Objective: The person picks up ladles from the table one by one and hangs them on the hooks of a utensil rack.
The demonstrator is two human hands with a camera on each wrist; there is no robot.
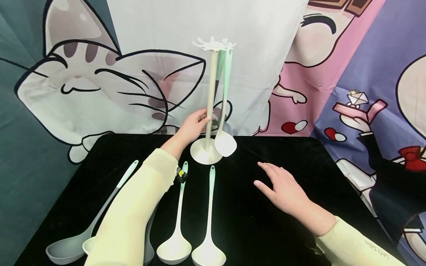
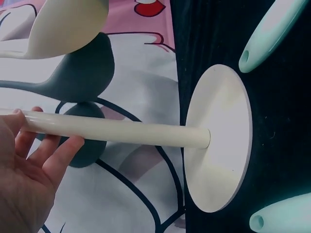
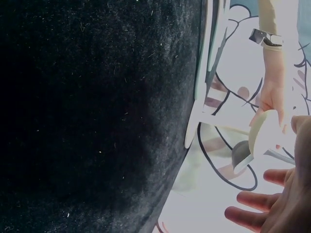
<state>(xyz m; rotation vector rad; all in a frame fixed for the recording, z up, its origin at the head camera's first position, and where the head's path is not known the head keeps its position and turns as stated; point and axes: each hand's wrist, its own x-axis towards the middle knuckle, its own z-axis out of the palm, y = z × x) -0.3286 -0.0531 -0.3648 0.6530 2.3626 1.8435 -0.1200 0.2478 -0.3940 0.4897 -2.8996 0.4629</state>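
Note:
A cream utensil stand point(image 1: 206, 157) with a round base and a hooked top is upright near the table's back edge. My left hand point(image 1: 194, 125) holds its pole; in the left wrist view the thumb and fingers point(image 2: 65, 153) of that hand lie around it. From the hooks hang a white ladle point(image 1: 225, 144) with a green handle and grey utensils, one a grey ladle point(image 2: 85, 73), partly hidden behind. Over the table to the right, my right hand point(image 1: 286, 188) is held with fingers extended, apart from everything.
On the black-covered table lie two white ladles point(image 1: 174, 249) point(image 1: 208, 253) in front of the stand. A grey ladle point(image 1: 68, 249) lies at the left, and my left sleeve partly covers other utensils. A cartoon-printed cloth point(image 1: 259, 55) hangs behind the table.

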